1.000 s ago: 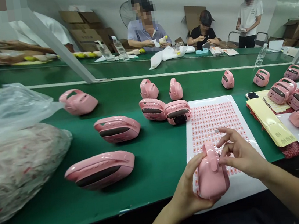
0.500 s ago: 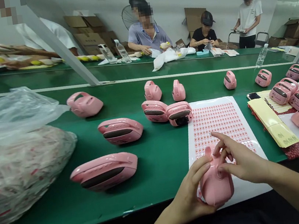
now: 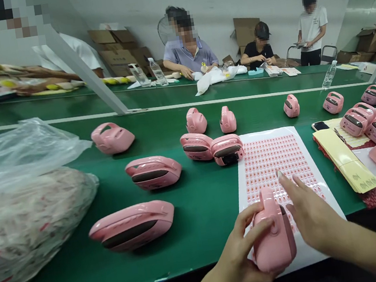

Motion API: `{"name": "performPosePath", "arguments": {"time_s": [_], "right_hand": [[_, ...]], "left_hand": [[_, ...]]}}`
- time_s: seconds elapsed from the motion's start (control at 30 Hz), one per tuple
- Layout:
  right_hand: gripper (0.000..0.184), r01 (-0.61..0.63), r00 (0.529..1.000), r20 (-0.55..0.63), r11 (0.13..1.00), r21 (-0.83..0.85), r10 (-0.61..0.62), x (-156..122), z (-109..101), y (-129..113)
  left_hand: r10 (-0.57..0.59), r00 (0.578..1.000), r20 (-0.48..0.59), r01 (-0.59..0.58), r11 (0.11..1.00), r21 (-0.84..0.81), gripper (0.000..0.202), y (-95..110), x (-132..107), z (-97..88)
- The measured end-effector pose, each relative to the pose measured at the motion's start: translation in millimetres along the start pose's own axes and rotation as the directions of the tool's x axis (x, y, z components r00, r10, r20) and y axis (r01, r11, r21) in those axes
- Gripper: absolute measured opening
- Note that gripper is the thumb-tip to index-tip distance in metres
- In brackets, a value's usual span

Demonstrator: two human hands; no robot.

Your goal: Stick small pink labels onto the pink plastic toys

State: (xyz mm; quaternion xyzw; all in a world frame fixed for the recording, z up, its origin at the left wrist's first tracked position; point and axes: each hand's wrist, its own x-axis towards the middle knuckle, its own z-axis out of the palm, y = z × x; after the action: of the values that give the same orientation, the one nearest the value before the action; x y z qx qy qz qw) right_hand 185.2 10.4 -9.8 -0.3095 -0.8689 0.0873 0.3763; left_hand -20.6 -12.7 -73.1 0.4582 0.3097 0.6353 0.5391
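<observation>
My left hand [image 3: 245, 249] is wrapped around the left side of a pink plastic device with a carry handle [image 3: 275, 250], its end turned up towards me. A round boss shows at the foot of the handle. My right hand [image 3: 313, 219] is just right of the device, fingers stretched out and apart, over a white sheet of small red-marked stickers [image 3: 271, 162]. Whether a sticker is on a fingertip is too small to tell. At the sheet's upper left corner sits another pink device [image 3: 227, 149] with a dark window.
More pink devices [image 3: 154, 173] stand left and along the belt. A clear bag [image 3: 37, 237] of small packed pieces fills the left side. Yellow papers [image 3: 348, 160] and a phone [image 3: 320, 126] lie right. Co-workers sit across the green bench; a metal post [image 3: 83, 71] rises from it.
My right hand has moved off the device's handle base to the right, its fingers straightening. My left hand still holds the device. The view has tilted slightly up.
</observation>
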Motion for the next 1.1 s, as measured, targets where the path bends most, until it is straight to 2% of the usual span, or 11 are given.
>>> {"name": "performPosePath", "arguments": {"time_s": [0.1,0.2,0.33,0.4,0.47,0.57,0.7,0.8,0.87,1.0,1.1], "right_hand": [[0.071,-0.206,0.97,0.168,0.959,0.195,0.175,8.4,10.6,31.3],[0.055,-0.321,0.926,0.318,0.864,0.388,0.202,11.5,27.0,52.7],[0.036,-0.362,0.932,0.168,0.782,0.507,0.322,13.3,49.2,63.1],[0.033,-0.402,0.904,0.111,0.73,0.553,0.413,19.4,55.4,69.6],[0.037,-0.498,0.846,0.16,0.648,0.576,0.509,31.5,54.5,82.2],[0.044,-0.658,0.719,0.195,0.563,0.499,0.667,60.6,38.4,111.9],[0.045,-0.695,0.649,-0.022,0.604,0.389,0.761,118.2,13.7,156.3],[0.05,-0.731,0.607,-0.142,0.62,0.286,0.782,170.7,18.2,187.2],[0.05,-0.772,0.57,-0.187,0.599,0.212,0.8,202.5,32.2,207.5],[0.036,-0.841,0.509,-0.227,0.536,0.075,0.83,240.7,59.2,244.7],[0.04,-0.858,0.503,-0.238,0.514,-0.02,0.831,250.8,64.3,260.4]], "left_hand": [[0.118,0.989,0.093,-0.132,0.978,0.16,0.079,7.3,0.6,9.1],[0.192,0.96,0.204,-0.239,0.94,0.244,0.086,18.5,5.0,21.2],[0.229,0.963,0.144,-0.255,0.945,0.202,0.071,20.3,20.2,23.2],[0.254,0.962,0.095,-0.268,0.946,0.185,0.069,14.2,33.9,17.1],[0.246,0.969,0.039,-0.249,0.952,0.179,0.067,4.8,51.9,9.3],[0.115,0.988,-0.101,-0.095,0.978,0.184,0.059,-14.3,81.0,0.2],[0.004,0.977,-0.211,0.033,0.984,0.173,0.045,-44.5,106.0,-5.2],[-0.062,0.998,0.028,0.049,0.938,0.343,0.027,-60.5,112.6,-12.4],[-0.097,0.976,0.194,-0.014,0.865,0.501,0.018,-65.5,114.1,-19.6],[-0.113,0.952,0.285,-0.095,0.776,0.624,0.02,-68.8,113.1,-31.1],[-0.127,0.938,0.322,-0.115,0.765,0.634,0.021,-70.4,112.3,-32.8]]}}
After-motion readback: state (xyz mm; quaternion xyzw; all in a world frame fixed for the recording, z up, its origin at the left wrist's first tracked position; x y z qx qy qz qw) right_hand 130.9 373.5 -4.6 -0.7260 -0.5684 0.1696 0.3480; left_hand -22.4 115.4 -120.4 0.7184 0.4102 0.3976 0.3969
